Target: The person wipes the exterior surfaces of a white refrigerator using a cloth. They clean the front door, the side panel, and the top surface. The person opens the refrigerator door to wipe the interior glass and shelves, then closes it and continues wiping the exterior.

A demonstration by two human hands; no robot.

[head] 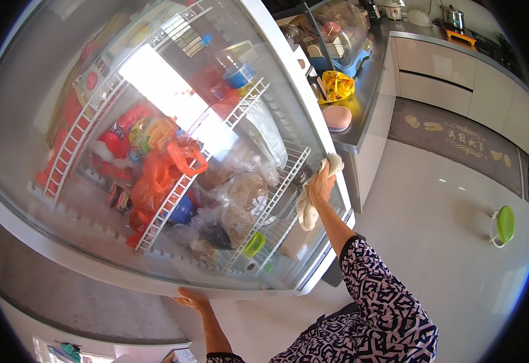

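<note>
A glass-door refrigerator (164,272) with a white frame fills the left and middle of the view, tilted by the lens. My right hand (321,186) holds a pale cream cloth (309,213) against the glass and the frame on the door's right side. Part of the cloth bunches past the fingers at the frame. My left hand (192,299) rests at the frame's lower edge, fingers slightly apart. Behind the hazy, reflecting glass are white wire shelves (173,206), red plastic bags (158,177), clear bags of food (246,195) and a plastic bottle (237,70).
A steel counter (360,122) adjoins the refrigerator, bearing a pink container (337,118), a yellow packet (338,86) and a covered blue rack (350,63). A green stool (505,224) stands on the tiled floor (428,254). A grey mat (455,140) lies before the cabinets (437,72).
</note>
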